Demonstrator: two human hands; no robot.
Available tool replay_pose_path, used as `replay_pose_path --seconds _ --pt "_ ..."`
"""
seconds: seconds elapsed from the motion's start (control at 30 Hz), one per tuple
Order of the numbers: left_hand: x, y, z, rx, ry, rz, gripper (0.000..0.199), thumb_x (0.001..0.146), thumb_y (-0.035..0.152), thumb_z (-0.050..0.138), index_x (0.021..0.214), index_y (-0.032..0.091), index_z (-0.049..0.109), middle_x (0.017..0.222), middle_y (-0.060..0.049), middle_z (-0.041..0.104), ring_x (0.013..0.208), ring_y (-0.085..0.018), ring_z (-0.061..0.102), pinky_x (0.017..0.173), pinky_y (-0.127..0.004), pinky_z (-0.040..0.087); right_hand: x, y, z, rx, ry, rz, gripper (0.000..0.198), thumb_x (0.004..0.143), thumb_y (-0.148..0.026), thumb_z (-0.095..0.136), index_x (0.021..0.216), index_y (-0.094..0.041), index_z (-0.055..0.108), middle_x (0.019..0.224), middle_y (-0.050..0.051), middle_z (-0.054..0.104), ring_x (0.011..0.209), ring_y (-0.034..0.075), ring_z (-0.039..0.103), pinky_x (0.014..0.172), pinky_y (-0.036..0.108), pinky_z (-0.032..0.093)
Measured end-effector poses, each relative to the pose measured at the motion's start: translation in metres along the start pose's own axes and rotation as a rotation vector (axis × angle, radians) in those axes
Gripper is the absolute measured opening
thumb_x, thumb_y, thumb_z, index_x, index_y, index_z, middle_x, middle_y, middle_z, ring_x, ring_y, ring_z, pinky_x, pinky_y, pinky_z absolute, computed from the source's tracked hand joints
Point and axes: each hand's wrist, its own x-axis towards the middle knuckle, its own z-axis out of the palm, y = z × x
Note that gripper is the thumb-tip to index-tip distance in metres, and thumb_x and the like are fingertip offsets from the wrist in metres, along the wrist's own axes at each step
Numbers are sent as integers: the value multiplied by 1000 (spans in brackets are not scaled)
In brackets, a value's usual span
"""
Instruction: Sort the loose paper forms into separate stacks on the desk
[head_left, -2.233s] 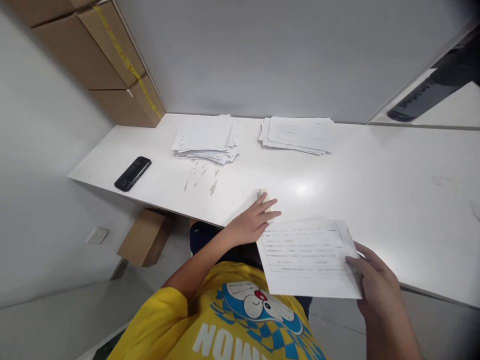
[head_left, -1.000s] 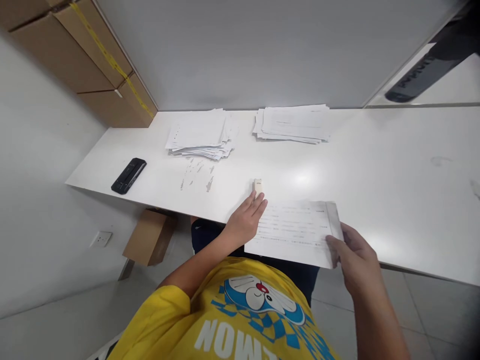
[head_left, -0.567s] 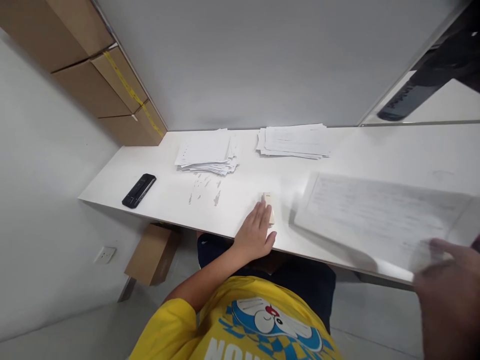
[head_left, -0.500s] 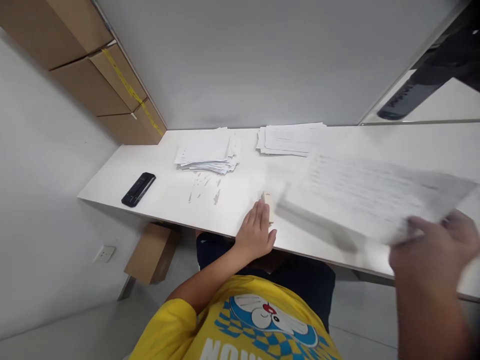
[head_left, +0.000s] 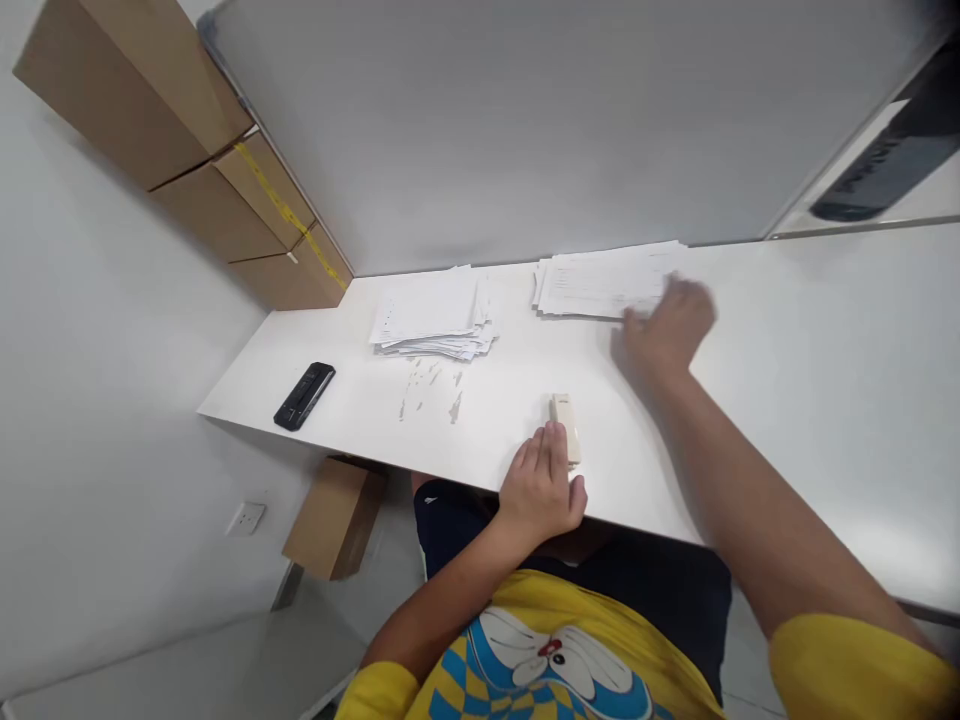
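Observation:
My left hand [head_left: 538, 488] lies flat at the near edge of the white table, fingers stretched out. Its fingertips touch the side of a small cream-coloured oblong block [head_left: 566, 432], partly hidden by the hand. My right hand [head_left: 673, 325], a little blurred, is at the near right corner of the right-hand paper stack [head_left: 600, 282]. Its thumb is at the front edge of the sheets and its fingers curl over the right side, gripping paper. Further left stands a thicker, uneven paper stack [head_left: 427, 310].
A black phone-like device [head_left: 304, 396] lies on the table's left part. Cardboard boxes [head_left: 255, 200] are piled at the back left beside a grey partition [head_left: 525, 130]. Grey marks [head_left: 455, 406] show on the tabletop. Another box [head_left: 334, 515] sits below the table.
My right hand has swung from the near right, where it held blurred sheets in the air, to the right-hand stack. My left hand stays beside the cream block. The view has shifted slightly.

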Motion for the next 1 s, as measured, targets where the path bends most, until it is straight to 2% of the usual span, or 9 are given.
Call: replay_pose_path --seconds 0.1,0.2,0.37,0.5,0.6,0.73,0.8,0.87,1.0 --pt "0 0 -3 19 -6 4 86 94 33 45 159 0 0 149 -26 50 135 -35 55 105 -46 52 -11 1 30 -129 -116 -156 35 92 -33 42 106 -11 66 114 22 59 112 37 49 98 54 38" --pt "1 0 -4 43 -13 7 80 95 33 43 159 0 7 149 -24 51 135 -33 55 106 -44 51 -6 13 45 -198 -89 -98 42 92 -36 39 111 -9 66 115 23 60 107 36 51 92 50 39" --pt "0 3 -6 13 -60 -12 77 95 34 45 158 2 16 148 -24 52 137 -33 53 109 -44 50 0 23 44 -207 -30 -21 45 90 -36 43 119 -8 63 121 26 58 112 39 49 93 50 37" --pt "7 -5 -23 -182 -107 -119 76 98 36 43 161 12 8 145 -20 57 125 -30 63 100 -45 57 -4 13 35 -127 -72 -1 44 90 -37 46 119 -9 63 124 24 57 117 38 48 96 47 36" --pt "39 -42 -38 -349 -2 -260 68 102 39 38 161 22 8 145 -16 58 109 -26 71 93 -45 60 -2 5 28 -75 -80 82 39 90 -32 45 112 -9 66 121 23 59 115 36 50 96 46 38" --pt "115 -128 -42 -310 138 -351 58 100 38 48 154 23 33 150 -13 53 137 -30 52 112 -50 45 2 2 26 -73 -56 123 32 88 -23 42 105 -11 66 115 22 61 109 35 53 92 46 42" --pt "147 -165 -39 -113 21 -428 52 96 34 55 145 21 47 152 -13 51 148 -32 38 121 -51 33 3 4 28 -49 -18 134 30 85 -21 43 104 -12 65 113 21 61 107 35 53 91 47 42" --pt "165 -189 -36 31 -129 -443 39 96 27 52 134 19 58 146 -12 57 145 -32 43 119 -49 35 4 6 32 -11 26 144 28 83 -19 44 102 -13 64 112 21 61 105 35 53 91 48 42" --pt "162 -201 -37 123 -121 -391 31 96 17 45 116 19 68 124 -10 72 125 -26 63 106 -37 47 8 11 39 24 37 121 26 82 -21 44 98 -15 63 111 21 61 105 36 51 91 50 41"
